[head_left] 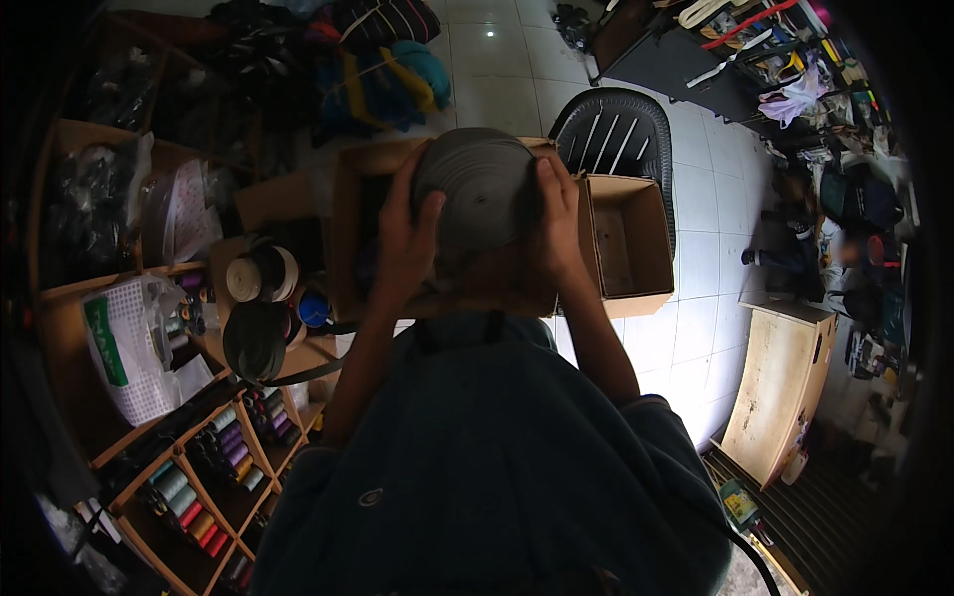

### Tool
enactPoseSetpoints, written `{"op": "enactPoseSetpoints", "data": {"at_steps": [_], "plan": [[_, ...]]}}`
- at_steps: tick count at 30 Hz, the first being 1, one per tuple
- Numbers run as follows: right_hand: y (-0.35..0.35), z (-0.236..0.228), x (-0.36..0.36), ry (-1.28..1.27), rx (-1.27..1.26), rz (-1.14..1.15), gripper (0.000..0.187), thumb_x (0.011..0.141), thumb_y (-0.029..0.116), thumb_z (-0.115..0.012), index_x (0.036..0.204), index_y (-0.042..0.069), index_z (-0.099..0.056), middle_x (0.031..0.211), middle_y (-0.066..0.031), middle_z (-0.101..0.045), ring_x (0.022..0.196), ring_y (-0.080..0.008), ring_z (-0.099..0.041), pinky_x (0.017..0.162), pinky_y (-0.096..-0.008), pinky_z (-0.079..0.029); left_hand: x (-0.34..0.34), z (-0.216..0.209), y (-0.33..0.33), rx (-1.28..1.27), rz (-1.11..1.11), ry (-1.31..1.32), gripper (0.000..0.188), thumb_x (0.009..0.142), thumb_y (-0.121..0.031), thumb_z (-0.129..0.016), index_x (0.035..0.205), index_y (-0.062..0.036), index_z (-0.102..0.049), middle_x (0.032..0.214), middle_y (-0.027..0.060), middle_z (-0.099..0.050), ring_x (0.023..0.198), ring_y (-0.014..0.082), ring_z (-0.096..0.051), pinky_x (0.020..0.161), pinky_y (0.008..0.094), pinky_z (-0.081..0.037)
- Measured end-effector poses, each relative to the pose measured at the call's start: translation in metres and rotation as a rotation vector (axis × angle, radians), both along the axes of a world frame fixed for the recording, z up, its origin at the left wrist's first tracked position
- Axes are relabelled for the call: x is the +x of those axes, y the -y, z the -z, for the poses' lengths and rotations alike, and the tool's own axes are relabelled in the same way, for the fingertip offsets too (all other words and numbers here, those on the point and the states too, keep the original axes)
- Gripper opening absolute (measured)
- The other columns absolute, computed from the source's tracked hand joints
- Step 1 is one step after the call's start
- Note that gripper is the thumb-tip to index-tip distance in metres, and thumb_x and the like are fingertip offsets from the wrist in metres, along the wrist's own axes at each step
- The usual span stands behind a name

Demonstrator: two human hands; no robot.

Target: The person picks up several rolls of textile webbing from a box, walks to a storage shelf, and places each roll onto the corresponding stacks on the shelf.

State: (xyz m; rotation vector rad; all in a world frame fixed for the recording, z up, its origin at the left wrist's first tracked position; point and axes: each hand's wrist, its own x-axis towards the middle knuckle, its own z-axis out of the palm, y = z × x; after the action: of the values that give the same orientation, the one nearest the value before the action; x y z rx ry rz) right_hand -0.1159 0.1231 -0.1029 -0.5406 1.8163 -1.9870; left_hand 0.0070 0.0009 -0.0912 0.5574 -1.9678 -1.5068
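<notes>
A large grey roll of webbing strap (477, 189), wound in a flat coil, is held up between my two hands. My left hand (405, 238) grips its left edge, with the thumb laid over the coil's face. On the opposite edge my right hand (558, 214) presses with its fingers over the rim. Under the roll stands an open cardboard box (346, 199), whose inside is dark and mostly hidden by the roll and my arms.
Another open cardboard box (631, 238) stands to the right, by a black plastic chair (621, 119). Left are more strap rolls (260, 276) and a wooden shelf with thread spools (189, 497). A wooden cabinet (775, 387) stands at the right. Bundled fabric (383, 84) lies at the far side.
</notes>
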Motion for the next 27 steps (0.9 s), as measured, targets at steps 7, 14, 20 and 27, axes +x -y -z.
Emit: {"op": "enactPoseSetpoints", "data": {"at_steps": [7,14,20,27], "plan": [[0.009,-0.042,-0.031,-0.426,0.204,-0.559,0.023,0.079,0.009,-0.069,0.097,-0.002,-0.060,0.090,-0.0100,-0.063,0.084,-0.0122,-0.058,0.076,-0.0264,-0.046,0.000,-0.016,0.010,-0.257,0.217,0.058,0.046,0.079,-0.009,-0.066,0.123,-0.0046,-0.052,0.113,0.0160,-0.059,0.104,0.0270,-0.059,0.087,0.0338,-0.045],[0.007,-0.021,-0.018,-0.335,0.175,-0.237,0.014,0.084,0.011,-0.065,0.085,-0.003,-0.062,0.079,-0.0078,-0.064,0.077,-0.0098,-0.058,0.071,-0.0253,-0.046,0.001,-0.013,-0.005,-0.243,0.029,0.074,0.044,0.074,-0.011,-0.073,0.114,-0.0035,-0.058,0.102,0.0154,-0.064,0.093,0.0276,-0.064,0.079,0.0348,-0.050],[-0.002,-0.002,-0.018,-0.262,0.040,0.043,0.016,0.088,0.014,-0.060,0.089,-0.002,-0.062,0.080,-0.0053,-0.064,0.078,-0.0087,-0.056,0.071,-0.0240,-0.045,0.012,0.005,-0.010,-0.153,-0.061,0.083,0.039,0.079,-0.013,-0.069,0.113,0.0010,-0.057,0.098,0.0174,-0.064,0.089,0.0265,-0.065,0.078,0.0332,-0.049],[-0.007,-0.002,0.001,-0.058,-0.052,-0.037,0.024,0.089,0.020,-0.060,0.101,-0.002,-0.059,0.089,-0.0056,-0.063,0.084,-0.0101,-0.055,0.077,-0.0244,-0.043,-0.001,0.013,-0.029,0.005,-0.161,-0.089,0.037,0.094,-0.016,-0.043,0.125,0.0033,-0.044,0.108,0.0212,-0.059,0.099,0.0255,-0.059,0.086,0.0335,-0.044]]}}
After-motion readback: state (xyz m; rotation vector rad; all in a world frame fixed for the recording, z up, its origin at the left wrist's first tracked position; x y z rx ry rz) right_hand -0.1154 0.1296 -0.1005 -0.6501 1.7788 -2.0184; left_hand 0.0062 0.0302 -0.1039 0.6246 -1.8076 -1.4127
